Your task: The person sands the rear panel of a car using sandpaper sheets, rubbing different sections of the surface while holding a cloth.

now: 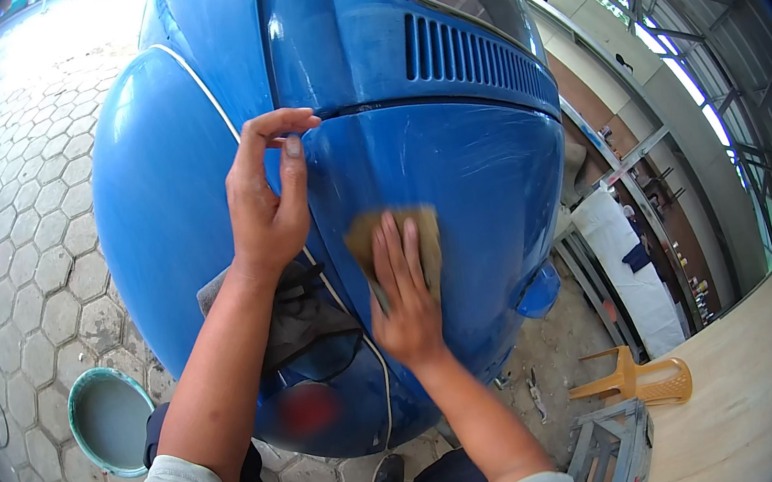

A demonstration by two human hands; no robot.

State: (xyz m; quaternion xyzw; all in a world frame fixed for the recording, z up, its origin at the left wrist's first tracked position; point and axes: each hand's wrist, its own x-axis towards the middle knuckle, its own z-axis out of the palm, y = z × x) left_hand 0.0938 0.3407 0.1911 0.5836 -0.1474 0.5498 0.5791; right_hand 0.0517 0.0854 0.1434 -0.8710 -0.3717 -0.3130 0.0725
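Note:
A blue car body (454, 165) with a rounded rear lid and a row of vent slots fills the middle of the head view. My right hand (404, 292) presses flat on a brownish sheet of sandpaper (361, 234) against the blue lid. My left hand (267, 198) rests on the seam between the lid and the left fender (159, 201), fingers spread, thumb and fingertips on the paint. A dark grey cloth (304, 318) hangs on the body just below my left wrist.
A green-rimmed bucket of water (109, 419) stands on the hexagonal paving at lower left. A yellow plastic chair (639, 378) lies tipped at lower right beside a grey metal frame (609, 450). Shelves and a metal-roofed shed lie to the right.

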